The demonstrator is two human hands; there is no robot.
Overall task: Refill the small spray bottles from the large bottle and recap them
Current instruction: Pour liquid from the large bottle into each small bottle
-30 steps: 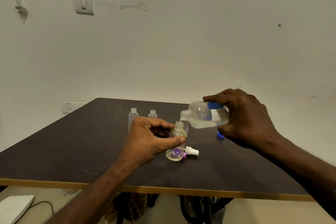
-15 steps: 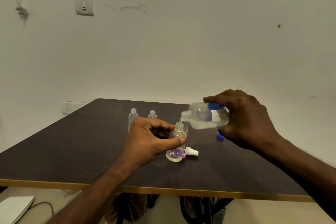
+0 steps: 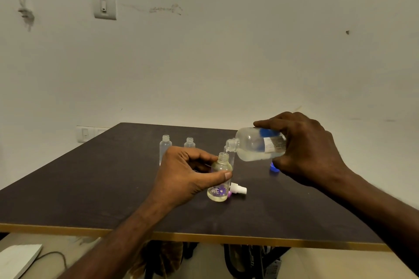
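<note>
so far, mid-frame, the left hand (image 3: 181,174) grips a flowered bottle (image 3: 219,179); the right hand (image 3: 303,147) tips the large bottle (image 3: 256,144) over it. two uncapped bottles (image 3: 165,146) behind wait, none recapped.

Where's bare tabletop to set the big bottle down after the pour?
Free: the dark tabletop left of the left hand, and the near-right stretch below the right hand. Crowded: mid-table, where the floral small bottle, white spray cap, blue cap and two clear empty bottles cluster under the tilted large clear bottle.
</note>
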